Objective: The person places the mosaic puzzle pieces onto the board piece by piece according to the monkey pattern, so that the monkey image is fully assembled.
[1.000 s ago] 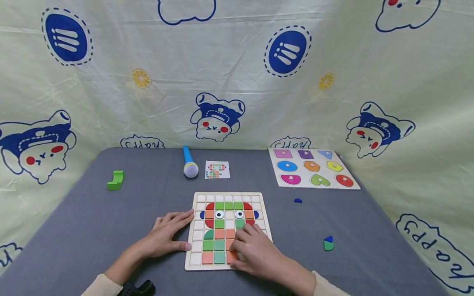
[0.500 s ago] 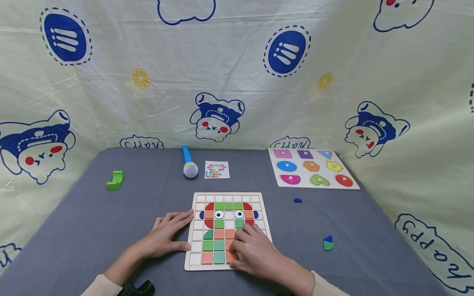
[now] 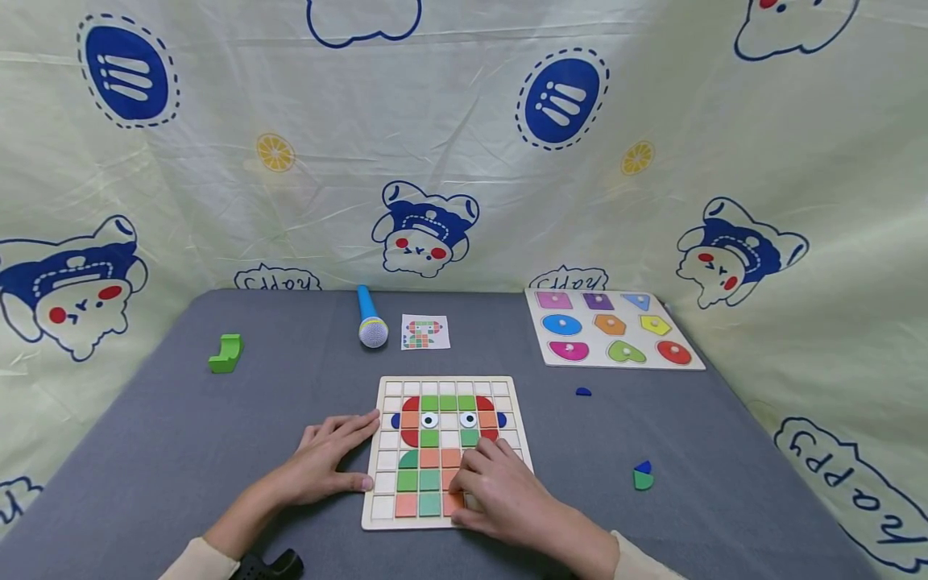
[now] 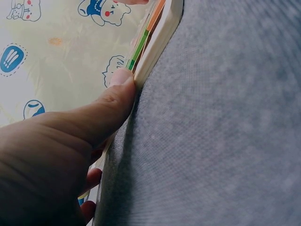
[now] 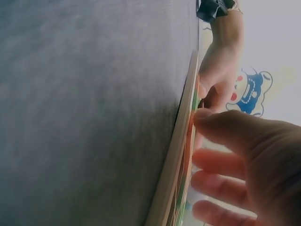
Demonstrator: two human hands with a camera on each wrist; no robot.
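A wooden grid board (image 3: 384, 467) lies on the grey cloth, with coloured tiles forming a figure with two eye tiles (image 3: 429, 420). Along its left edge rests my left hand (image 3: 326, 459), fingers extended and thumb touching the side; the left wrist view shows that thumb (image 4: 120, 89) against the rim. My right hand (image 3: 503, 491) lies over the lower right part, fingertips on the tiles, thumb near an orange tile (image 3: 453, 505). From the right wrist, its fingers (image 5: 218, 183) look loosely bent and spread along the board. Whatever tiles lie beneath this hand are hidden.
Behind the board lie a blue toy microphone (image 3: 370, 318) and a picture card (image 3: 425, 332). A shape puzzle (image 3: 616, 330) is at back right, a green block (image 3: 227, 354) at left. Loose pieces to the right include a dark blue half-round (image 3: 583, 392), a blue triangle (image 3: 643, 467) and a green piece (image 3: 643, 481).
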